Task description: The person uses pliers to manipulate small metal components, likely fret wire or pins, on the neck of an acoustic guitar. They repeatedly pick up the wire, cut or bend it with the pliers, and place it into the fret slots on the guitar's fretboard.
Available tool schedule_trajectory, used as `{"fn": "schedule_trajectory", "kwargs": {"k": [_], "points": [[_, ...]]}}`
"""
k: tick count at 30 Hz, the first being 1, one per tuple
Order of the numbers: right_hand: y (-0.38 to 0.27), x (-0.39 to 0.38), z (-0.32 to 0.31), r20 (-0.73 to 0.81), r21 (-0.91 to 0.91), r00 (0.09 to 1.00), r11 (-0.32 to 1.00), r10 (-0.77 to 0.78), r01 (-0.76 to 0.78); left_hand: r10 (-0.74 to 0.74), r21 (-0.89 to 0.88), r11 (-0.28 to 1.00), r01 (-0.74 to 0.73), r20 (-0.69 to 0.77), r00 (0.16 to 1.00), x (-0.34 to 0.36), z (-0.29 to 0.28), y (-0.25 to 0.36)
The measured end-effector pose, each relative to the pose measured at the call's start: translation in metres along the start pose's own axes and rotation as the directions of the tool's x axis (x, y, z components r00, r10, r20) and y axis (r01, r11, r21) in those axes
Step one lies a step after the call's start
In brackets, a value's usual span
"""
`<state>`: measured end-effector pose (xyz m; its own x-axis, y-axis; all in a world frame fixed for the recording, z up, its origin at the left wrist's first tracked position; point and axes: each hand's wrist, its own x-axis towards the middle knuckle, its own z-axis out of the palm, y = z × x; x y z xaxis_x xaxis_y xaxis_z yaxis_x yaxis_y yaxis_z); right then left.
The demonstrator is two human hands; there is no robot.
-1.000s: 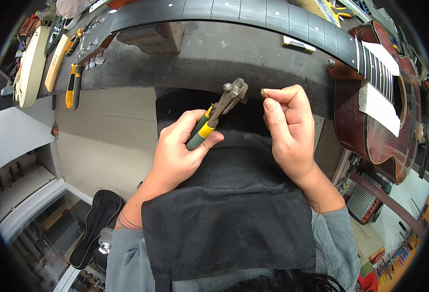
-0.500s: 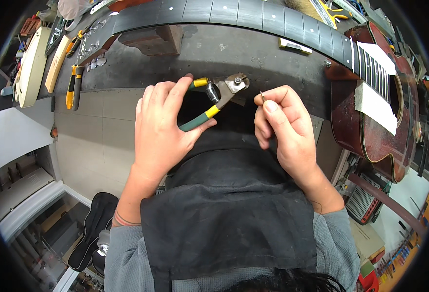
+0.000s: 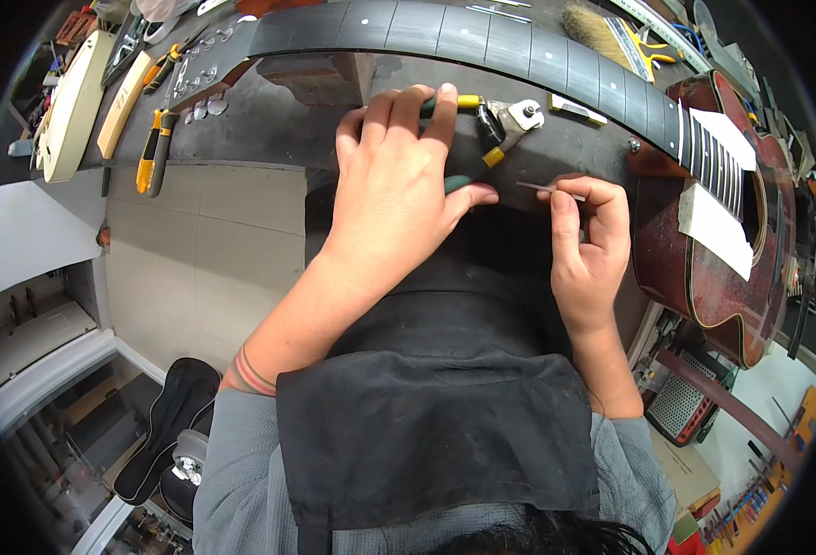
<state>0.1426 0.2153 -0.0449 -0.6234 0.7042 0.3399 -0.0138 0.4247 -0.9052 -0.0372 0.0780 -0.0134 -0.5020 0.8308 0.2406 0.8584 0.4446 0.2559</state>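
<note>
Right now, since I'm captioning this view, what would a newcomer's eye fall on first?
Probably the dark guitar neck across the top, joining the reddish guitar body at right. Below the neck, the left hand holds yellow and green pliers; farther right, the right hand pinches a thin strip.

- Dark tabletop [image 3: 241, 139] spread beyond the left hand [image 3: 389, 171].
- Brown block [image 3: 311, 80] stood beyond that hand, leftward.
- Brush [image 3: 591, 30] lay beyond the right hand [image 3: 593, 245].

The pliers [image 3: 509, 141] have green grips banded yellow and a silver-grey head; the strip [image 3: 533, 187] is dull grey. The guitar [image 3: 662, 227] is dark red with pale edging, its fretboard [image 3: 445, 32] black with white dots. The bench [image 3: 269, 134] is dark grey, the apron [image 3: 435, 435] plain black, the sleeves [image 3: 246, 453] grey, the floor [image 3: 223, 240] beige.
</note>
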Motion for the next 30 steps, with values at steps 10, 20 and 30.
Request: {"fn": "schedule_trajectory", "kwargs": {"k": [10,20,30], "points": [[-0.012,0.015,-0.017,0.249,-0.64,0.962,0.727,-0.111,0.249,-0.011,-0.003,1.0,0.011,-0.037,0.999,-0.009,0.007,0.011],[-0.036,0.001,-0.021,0.136,-0.336,0.963,0.925,0.234,-0.178,-0.285,0.044,0.923,0.382,-0.589,0.756,-0.066,-0.09,-0.187],[-0.077,0.016,0.011,0.431,0.077,0.882,0.967,0.188,-0.244,-0.681,0.361,0.683,0.635,-0.001,0.733,-0.049,-0.112,-0.273]]}}
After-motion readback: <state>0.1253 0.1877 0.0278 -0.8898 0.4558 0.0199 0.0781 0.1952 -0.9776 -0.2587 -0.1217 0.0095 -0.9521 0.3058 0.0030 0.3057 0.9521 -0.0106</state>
